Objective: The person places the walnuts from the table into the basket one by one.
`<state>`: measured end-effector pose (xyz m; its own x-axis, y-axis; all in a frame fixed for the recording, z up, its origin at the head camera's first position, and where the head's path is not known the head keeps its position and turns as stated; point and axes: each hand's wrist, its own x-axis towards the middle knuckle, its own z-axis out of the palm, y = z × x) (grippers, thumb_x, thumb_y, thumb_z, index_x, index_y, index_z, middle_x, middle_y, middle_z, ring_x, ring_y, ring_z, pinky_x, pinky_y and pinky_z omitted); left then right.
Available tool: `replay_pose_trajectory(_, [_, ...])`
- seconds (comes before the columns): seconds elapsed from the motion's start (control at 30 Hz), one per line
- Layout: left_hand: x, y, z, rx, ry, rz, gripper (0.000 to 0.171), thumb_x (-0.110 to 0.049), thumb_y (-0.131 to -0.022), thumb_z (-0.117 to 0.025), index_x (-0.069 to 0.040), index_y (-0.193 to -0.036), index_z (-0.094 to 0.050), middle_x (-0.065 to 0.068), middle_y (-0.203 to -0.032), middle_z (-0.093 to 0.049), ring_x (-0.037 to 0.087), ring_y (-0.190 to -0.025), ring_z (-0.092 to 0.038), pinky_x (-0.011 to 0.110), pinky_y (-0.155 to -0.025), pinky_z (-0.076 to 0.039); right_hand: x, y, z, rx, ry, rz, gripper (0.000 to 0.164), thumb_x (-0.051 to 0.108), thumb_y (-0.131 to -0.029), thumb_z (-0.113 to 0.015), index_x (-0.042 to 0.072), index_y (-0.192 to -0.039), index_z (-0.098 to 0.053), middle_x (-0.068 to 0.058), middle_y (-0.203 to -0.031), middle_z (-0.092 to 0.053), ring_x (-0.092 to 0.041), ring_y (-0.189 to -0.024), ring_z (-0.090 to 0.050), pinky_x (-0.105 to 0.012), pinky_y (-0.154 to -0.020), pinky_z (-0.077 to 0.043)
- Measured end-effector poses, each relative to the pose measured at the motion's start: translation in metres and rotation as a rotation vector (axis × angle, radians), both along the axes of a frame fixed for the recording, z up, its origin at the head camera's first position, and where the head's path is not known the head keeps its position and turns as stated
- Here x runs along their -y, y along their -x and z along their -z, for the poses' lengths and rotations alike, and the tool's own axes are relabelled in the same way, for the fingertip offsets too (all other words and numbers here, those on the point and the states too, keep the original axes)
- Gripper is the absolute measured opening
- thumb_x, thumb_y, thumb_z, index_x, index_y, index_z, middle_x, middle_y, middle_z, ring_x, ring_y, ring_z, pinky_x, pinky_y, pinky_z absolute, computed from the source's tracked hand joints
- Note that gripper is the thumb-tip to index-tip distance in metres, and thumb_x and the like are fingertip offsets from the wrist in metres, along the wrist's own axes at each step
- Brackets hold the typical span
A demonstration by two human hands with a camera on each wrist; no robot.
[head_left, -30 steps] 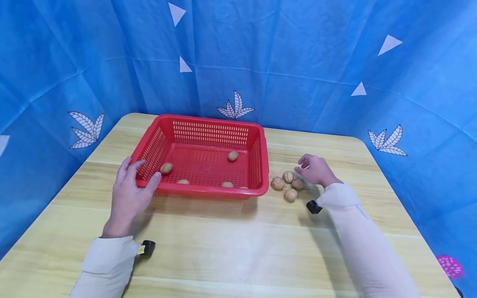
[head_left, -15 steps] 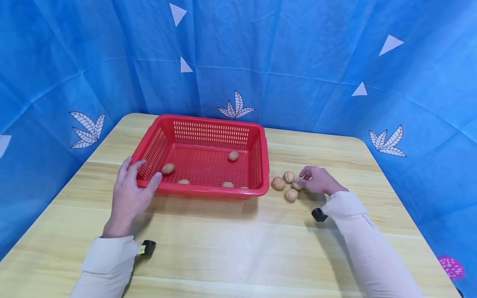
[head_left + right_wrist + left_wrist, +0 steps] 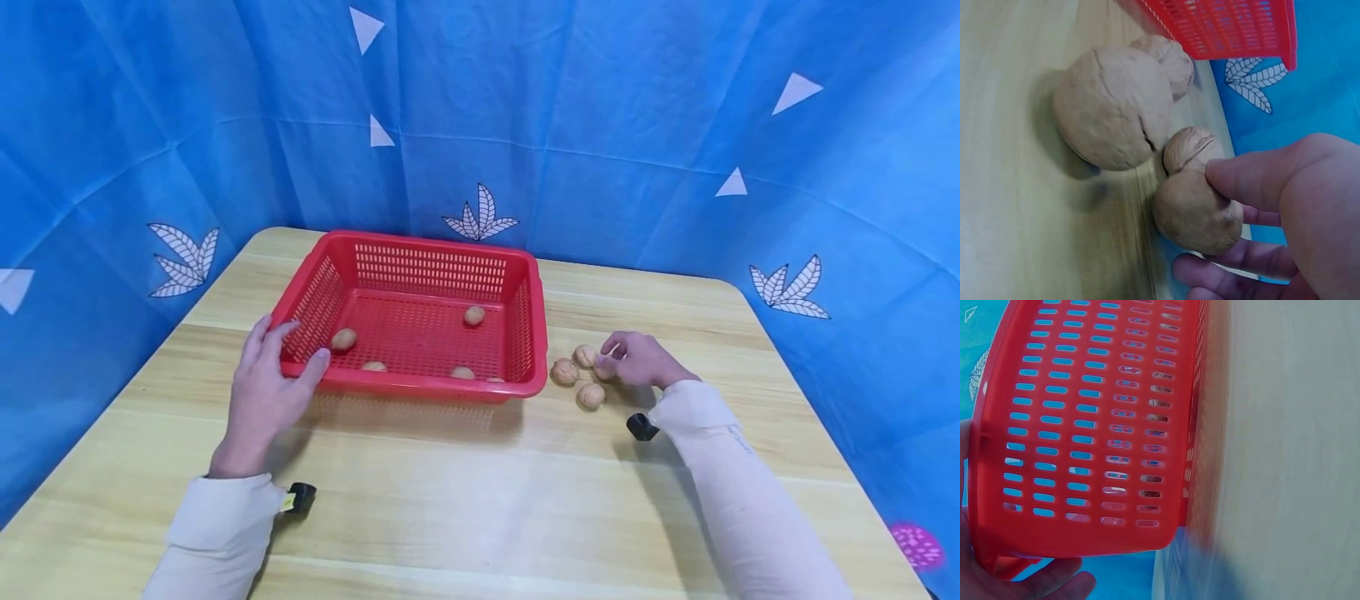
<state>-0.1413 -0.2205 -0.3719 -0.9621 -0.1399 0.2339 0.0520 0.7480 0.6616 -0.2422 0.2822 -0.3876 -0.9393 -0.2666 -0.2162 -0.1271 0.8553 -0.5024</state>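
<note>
Head view: we have the left hand [image 3: 268,396] spread round the near left corner of the red basket [image 3: 420,384], thumb on the near rim, fingers bent at the left rim. Basket sits upright on the left and middle of the wooden table [image 3: 450,517], five walnuts [image 3: 474,316] visible inside, some partly hidden by the near rim. Right hand [image 3: 640,360] is just right of the basket, pinching the rightmost walnut [image 3: 603,374] of a loose group of four on the table; we log the other three walnuts [image 3: 565,372] close by it on the left. Pale sleeves [image 3: 225,521], a small black device at each cuff, blue curtain [image 3: 600,125] with white leaf and triangle prints behind. Left wrist view: we see the slotted basket wall close up, fingertips [image 3: 1060,581] curled outside the corner below the rim. Right wrist view: thumb on one side of the pinched walnut, fingers on the other; we can't tell whether it is off the table. One walnut sits right behind it, and basket wall shows beyond.
</note>
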Motion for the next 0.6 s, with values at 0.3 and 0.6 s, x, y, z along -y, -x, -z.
replay_pose_trajectory(0.3, [0.002, -0.001, 0.002, -0.015, 0.02, -0.004, 0.068, -0.029, -0.092, -0.063, 0.0, -0.145, -0.035, 0.023, -0.157, -0.013, 0.052, -0.134, -0.024, 0.072, -0.084, -0.043, -0.006, 0.016, 0.001, -0.063, 0.011, 0.085, 0.033, 0.027, -0.091, -0.062, -0.001, -0.111, -0.061, -0.019, -0.099, -0.064, -0.033, -0.089, -0.06, -0.042, -0.074, -0.051])
replay_pose_trajectory(0.6, [0.002, 0.001, 0.002, -0.03, 0.01, -0.014, 0.066, -0.032, -0.092, -0.063, 0.002, -0.142, -0.039, 0.024, -0.155, -0.016, 0.052, -0.132, -0.027, 0.072, -0.087, -0.041, 0.002, 0.028, -0.011, -0.096, 0.031, 0.127, 0.035, 0.028, -0.092, -0.062, -0.001, -0.111, -0.061, -0.02, -0.101, -0.064, -0.034, -0.092, -0.06, -0.043, -0.076, -0.051])
